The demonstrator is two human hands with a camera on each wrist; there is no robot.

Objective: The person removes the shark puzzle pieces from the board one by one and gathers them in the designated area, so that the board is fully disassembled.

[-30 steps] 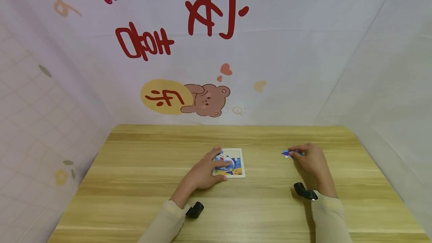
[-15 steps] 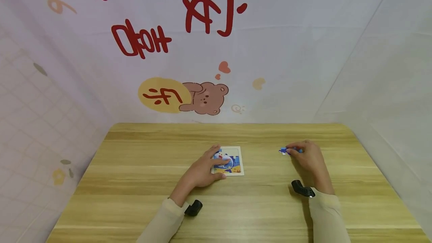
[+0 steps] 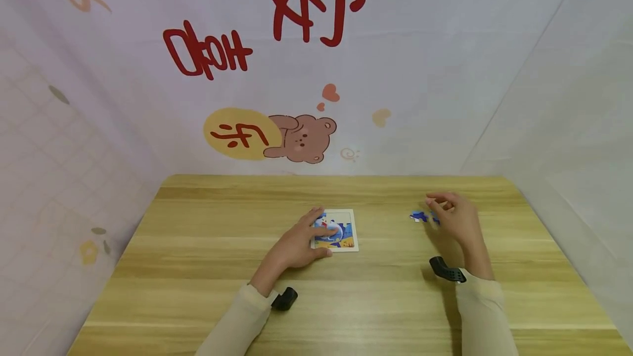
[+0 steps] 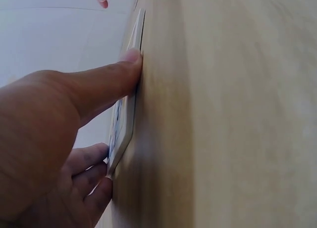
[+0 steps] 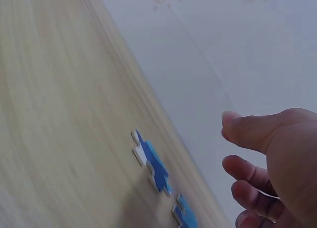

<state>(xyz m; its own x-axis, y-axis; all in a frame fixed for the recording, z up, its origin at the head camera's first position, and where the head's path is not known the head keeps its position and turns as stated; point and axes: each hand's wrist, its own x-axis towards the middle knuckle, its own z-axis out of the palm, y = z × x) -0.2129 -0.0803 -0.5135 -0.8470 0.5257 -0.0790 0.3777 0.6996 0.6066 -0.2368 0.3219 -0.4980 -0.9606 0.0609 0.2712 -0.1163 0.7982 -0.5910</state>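
Lifted off the blue puzzle pieces (image 3: 420, 216), right hand (image 3: 457, 220) hovers.

Bright, even light; blurry wrist views

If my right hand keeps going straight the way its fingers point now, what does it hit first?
Probably the loose blue puzzle pieces. The right hand hovers with fingers aimed left, and the pieces lie on the table just ahead of and below the fingertips. Height is hard to judge, so it might pass over them.

Head camera looks down; wrist cameras graze (closely) the table (image 3: 376, 290).
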